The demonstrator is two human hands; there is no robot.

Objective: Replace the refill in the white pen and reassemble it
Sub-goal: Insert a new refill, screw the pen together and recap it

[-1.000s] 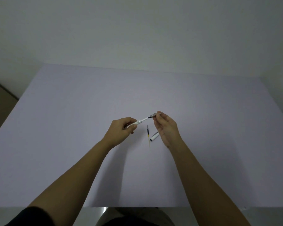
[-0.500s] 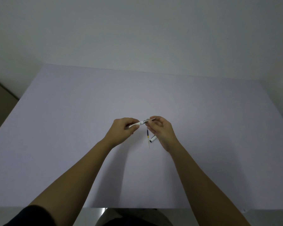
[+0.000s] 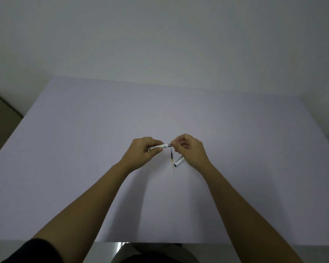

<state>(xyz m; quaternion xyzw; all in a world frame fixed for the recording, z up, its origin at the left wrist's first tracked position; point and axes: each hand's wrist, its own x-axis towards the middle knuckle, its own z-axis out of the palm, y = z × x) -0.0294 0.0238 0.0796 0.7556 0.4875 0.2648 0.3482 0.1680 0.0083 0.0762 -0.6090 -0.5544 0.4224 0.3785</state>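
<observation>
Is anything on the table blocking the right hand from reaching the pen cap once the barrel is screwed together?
Nothing visible does. The pen cap lies on the table just below the right hand. The loose refill lies beside it, apart from it and off the reach path. The left hand holds the white pen barrel.

Refill (image 3: 172, 158) left of cap (image 3: 178, 161)
</observation>
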